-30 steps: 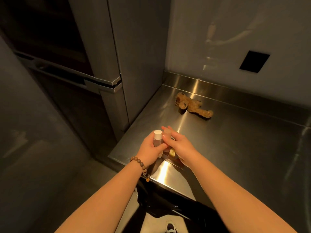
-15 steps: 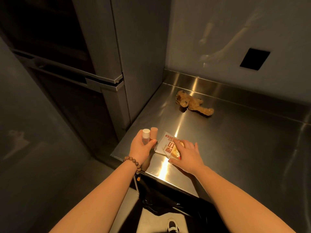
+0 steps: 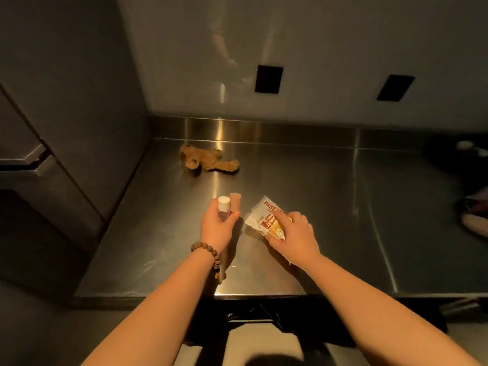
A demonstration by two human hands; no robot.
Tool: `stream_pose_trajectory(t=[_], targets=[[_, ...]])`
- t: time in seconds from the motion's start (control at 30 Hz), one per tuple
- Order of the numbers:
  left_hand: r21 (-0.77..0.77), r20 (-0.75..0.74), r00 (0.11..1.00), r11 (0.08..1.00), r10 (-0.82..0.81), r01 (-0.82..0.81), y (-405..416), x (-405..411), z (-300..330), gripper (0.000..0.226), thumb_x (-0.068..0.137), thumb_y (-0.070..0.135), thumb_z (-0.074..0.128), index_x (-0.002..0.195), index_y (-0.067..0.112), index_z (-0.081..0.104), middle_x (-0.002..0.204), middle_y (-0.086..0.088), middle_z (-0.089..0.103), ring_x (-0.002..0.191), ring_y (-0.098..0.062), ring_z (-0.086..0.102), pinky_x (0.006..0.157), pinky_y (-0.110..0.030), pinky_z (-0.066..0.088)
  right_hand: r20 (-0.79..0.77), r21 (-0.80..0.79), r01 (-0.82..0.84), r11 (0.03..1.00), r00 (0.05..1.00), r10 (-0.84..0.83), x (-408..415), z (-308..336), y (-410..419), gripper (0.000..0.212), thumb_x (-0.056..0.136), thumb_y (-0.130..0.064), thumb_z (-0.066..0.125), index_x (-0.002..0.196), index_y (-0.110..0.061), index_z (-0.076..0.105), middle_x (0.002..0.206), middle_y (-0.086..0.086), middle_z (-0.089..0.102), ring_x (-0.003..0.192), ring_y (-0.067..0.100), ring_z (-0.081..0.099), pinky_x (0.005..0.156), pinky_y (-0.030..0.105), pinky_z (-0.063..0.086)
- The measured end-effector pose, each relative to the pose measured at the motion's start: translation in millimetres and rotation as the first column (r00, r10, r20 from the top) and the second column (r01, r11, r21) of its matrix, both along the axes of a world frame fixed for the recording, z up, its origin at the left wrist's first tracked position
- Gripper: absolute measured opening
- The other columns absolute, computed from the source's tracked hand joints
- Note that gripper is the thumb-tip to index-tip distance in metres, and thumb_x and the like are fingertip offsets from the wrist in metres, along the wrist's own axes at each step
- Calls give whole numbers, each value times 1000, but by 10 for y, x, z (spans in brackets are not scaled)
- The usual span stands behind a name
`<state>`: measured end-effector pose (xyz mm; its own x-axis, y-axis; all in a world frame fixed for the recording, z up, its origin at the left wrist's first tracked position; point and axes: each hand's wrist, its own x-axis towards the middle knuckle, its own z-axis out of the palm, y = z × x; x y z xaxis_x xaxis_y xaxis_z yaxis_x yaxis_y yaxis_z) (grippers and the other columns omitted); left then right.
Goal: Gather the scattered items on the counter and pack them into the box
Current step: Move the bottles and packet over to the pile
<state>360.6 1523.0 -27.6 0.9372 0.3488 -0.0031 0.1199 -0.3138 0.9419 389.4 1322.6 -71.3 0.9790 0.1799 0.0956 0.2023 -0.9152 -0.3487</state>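
- While no box shows in this view, gathering looks only partly done; the left hand point(image 3: 217, 228) grips a clear white-capped bottle point(image 3: 223, 209) and a pink-capped tube point(image 3: 235, 203) together, and the right hand point(image 3: 295, 233) pinches a crinkly white-and-red printed snack packet point(image 3: 266, 219) lying on the brushed-steel counter point(image 3: 330, 207).
- Left to collect: a brown plush bear point(image 3: 208, 160) lying near the back upstand, well apart from both hands.
- Both hands work near the counter's front edge; a tall grey cabinet point(image 3: 79, 128) closes the left side; rightward the steel lies open.
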Motion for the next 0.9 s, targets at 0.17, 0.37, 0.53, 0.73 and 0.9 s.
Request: stream_pose_trajectory(t=[0.17,0.37,0.53,0.73,0.9], targets=[[-36,53,976,977,-209,211,-1124,176,94,26,85,19,66,105,21,49,98,5,54,88,-12,51,67,-18,36,-12,2,231,973,973,-231,-208,200,-1235,68,80,-63,53,139,-38,30,130,0,42,116,18,39,100,38,37],[-32,47,903,902,-428,430,-2877,205,118,28,83,19,67,103,26,48,97,10,53,87,-6,50,75,-20,38,1,73,434,898,900,-436,-734,377,-2916,68,77,-55,59,138,-34,36,119,3,44,110,21,44,96,41,42],[-124,33,848,840,-529,529,-4493,25,141,31,81,14,69,94,35,49,92,17,54,86,-6,52,73,-24,38,33,99,518,850,852,-523,-1151,382,-4488,68,82,-52,59,141,-31,34,120,6,46,107,21,47,91,34,43],[-160,64,856,841,-513,516,-5788,-58,208,32,78,13,69,87,38,51,93,13,58,85,-1,54,67,-22,41,55,96,568,817,817,-574,-1305,510,-5981,67,80,-53,61,139,-31,38,120,6,49,108,22,48,91,38,47],[-174,63,883,866,-465,469,-6317,150,218,38,80,9,68,86,41,49,92,17,55,83,1,52,66,-18,39,48,142,536,832,836,-547,-961,529,-6597,69,78,-54,62,138,-34,36,125,2,48,110,18,48,91,34,48]])
